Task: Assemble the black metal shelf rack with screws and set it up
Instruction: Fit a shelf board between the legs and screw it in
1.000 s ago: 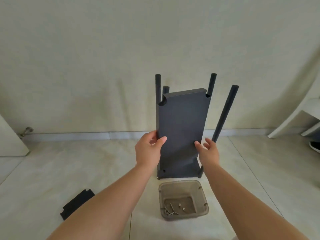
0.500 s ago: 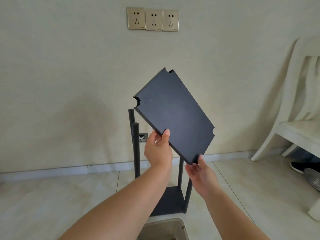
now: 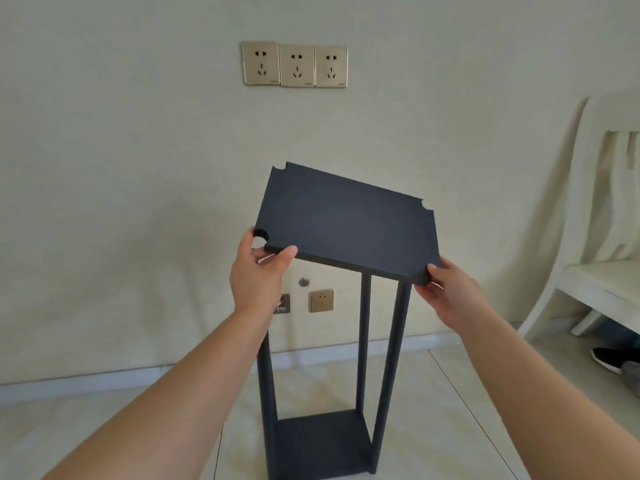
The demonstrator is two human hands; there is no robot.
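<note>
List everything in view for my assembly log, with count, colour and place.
shelf panel: one, black, held in the air above the posts, tilted
posts: three visible, black, upright on the base shelf
base shelf: one, black, on the floor
triple socket plate: three, gold, high on the wall
single socket: one, gold, low on the wall
chair: one, white, far right
shoe: one, black, under the chair
left hand: fingers grip the panel's near left corner
right hand: fingers grip the panel's near right corner
</note>
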